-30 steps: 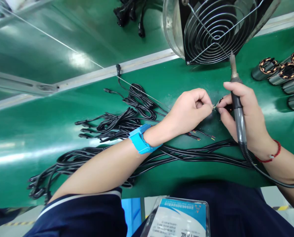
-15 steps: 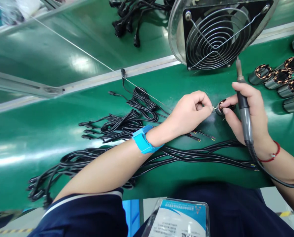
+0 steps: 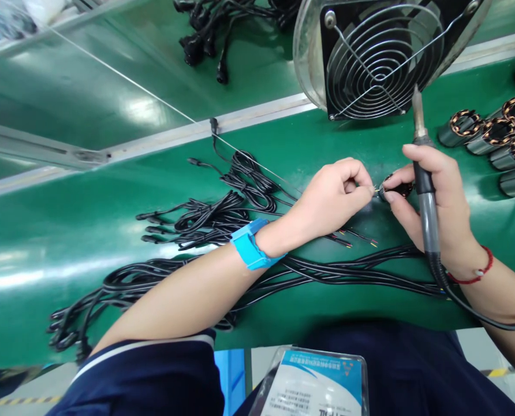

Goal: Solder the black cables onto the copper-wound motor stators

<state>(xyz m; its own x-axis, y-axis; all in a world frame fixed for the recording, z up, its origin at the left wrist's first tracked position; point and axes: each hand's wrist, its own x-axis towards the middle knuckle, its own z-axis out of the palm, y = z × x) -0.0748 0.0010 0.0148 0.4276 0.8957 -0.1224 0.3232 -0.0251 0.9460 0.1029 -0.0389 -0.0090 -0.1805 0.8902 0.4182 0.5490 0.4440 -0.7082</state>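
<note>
My left hand (image 3: 342, 188), with a blue band on its wrist, pinches a thin wire end (image 3: 376, 189) beside a small motor stator (image 3: 402, 189). The thumb and index finger of my right hand (image 3: 441, 196) grip that stator, which lies on its side and is partly hidden by the fingers. A soldering iron (image 3: 429, 216) with a grey and black handle is also held in my right hand, passing across the palm. Its metal tip points up toward the fan, away from the stator. The cord runs down along my right wrist.
A fan with a wire guard (image 3: 376, 75) stands just beyond my hands. Several metal stators with copper windings (image 3: 495, 133) stand at the right. Bundled black cables (image 3: 214, 214) and long black cables (image 3: 348, 268) lie on the green bench (image 3: 153, 185). More cables (image 3: 223, 29) rest on the shelf.
The right fingers have shifted on the stator, and it has turned slightly, so less of its open end shows. The iron's tip stands a little higher. My left hand stays nearly still.
</note>
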